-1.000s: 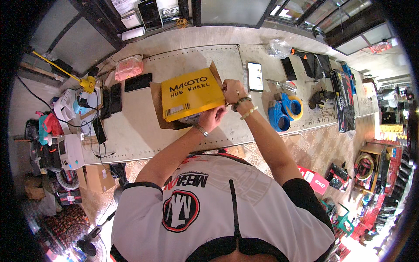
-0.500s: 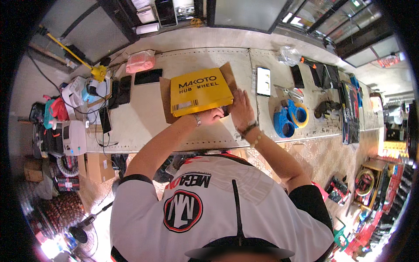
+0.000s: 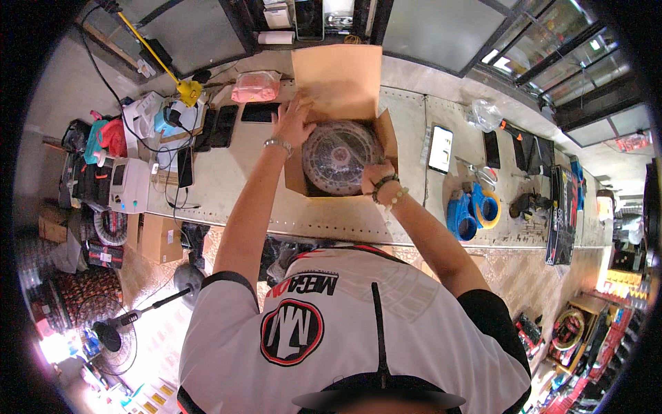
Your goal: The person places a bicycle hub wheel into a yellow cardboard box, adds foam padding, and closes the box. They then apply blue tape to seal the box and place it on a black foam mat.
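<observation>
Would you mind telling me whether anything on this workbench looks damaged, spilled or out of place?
Nothing stands out. The cardboard box sits open on the workbench, both hands on the round wrapped wheel inside; nothing looks spilled or damaged.

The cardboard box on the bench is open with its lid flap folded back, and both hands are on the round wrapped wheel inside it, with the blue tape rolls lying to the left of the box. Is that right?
Not quite. In the head view the blue tape rolls lie to the right of the cardboard box, not the left. The rest holds: the lid flap is folded back, and the left hand and right hand are on the round wrapped wheel inside.
</observation>
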### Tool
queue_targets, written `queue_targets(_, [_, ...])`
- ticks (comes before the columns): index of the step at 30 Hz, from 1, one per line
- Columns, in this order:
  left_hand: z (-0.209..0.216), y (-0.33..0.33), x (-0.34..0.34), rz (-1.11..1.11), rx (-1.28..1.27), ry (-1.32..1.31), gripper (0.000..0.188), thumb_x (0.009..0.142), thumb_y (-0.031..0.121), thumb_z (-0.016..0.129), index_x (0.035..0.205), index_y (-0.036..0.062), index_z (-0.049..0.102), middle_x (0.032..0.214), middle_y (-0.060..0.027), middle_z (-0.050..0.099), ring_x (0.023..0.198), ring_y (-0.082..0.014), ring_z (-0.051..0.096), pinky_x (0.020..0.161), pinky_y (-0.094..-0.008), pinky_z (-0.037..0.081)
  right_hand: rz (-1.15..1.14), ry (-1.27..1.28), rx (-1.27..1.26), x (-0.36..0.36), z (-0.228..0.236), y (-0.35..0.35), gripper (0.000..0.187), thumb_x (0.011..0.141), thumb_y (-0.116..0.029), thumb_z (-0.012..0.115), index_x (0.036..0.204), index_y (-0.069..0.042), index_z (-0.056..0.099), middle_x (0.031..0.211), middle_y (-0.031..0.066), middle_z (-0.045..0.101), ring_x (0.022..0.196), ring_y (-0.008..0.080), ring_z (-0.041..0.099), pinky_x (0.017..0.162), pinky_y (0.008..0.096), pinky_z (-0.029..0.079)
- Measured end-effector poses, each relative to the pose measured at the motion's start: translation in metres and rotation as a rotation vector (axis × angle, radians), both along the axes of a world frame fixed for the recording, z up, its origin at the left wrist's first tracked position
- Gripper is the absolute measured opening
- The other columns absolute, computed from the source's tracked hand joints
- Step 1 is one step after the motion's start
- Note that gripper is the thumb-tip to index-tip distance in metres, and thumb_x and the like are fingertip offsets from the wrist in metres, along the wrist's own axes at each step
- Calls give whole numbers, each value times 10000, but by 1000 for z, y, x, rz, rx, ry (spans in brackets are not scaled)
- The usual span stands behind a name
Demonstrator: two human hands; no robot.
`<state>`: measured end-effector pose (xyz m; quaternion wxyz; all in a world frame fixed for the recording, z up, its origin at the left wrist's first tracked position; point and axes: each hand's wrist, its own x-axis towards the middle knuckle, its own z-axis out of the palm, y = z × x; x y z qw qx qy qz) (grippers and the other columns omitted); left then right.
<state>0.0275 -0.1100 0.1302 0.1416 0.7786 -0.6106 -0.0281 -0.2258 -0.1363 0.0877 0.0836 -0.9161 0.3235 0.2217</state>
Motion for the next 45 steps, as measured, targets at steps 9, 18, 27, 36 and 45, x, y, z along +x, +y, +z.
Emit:
queue_targets(9, [-33, 47, -26, -26, -384, 750, 434, 835, 78, 643, 1243, 113, 500, 1323, -94, 403, 979, -230, 577, 746, -327, 544, -612, -1141, -25, -27, 43, -17, 260, 853, -201, 631, 1036, -24, 578, 886, 133, 617, 751, 267, 611, 671, 412, 498])
queue_targets(18, [-77, 19, -33, -44, -168, 801, 433, 842, -19, 565, 1239, 95, 435, 1220, -122, 472, 996, -270, 586, 868, -359, 508, -1064, -1042, 1427, 0, -62, -83, 302, 905, -201, 524, 1158, -40, 489, 844, 141, 614, 687, 267, 623, 594, 416, 553])
queue_targets(27, [-73, 87, -52, 152, -619, 1687, 448, 907, 216, 539, 1318, 150, 375, 1242, -94, 504, 1109, -231, 541, 918, -410, 481, -314, -1504, 1147, -25, 54, -112, 536, 953, -487, 409, 1251, -53, 512, 1296, 126, 514, 1261, 260, 419, 1018, 441, 362])
queue_targets(36, [-34, 134, -44, 68, -234, 1321, 520, 882, 374, 592, 1338, 184, 430, 1221, -110, 524, 1141, -234, 492, 953, -417, 445, 77, -987, 290, -62, 16, -2, 406, 737, -161, 710, 1125, -102, 606, 1378, 147, 439, 1301, 333, 379, 1057, 454, 353])
queue_targets(45, [-56, 147, -67, -104, -236, 420, 431, 682, 163, 804, 1084, 147, 649, 1247, -107, 494, 1147, -281, 460, 887, -378, 497, 183, -906, -11, -60, -12, 18, 471, 740, -216, 738, 1170, -128, 567, 1376, 132, 447, 1284, 343, 398, 1072, 476, 325])
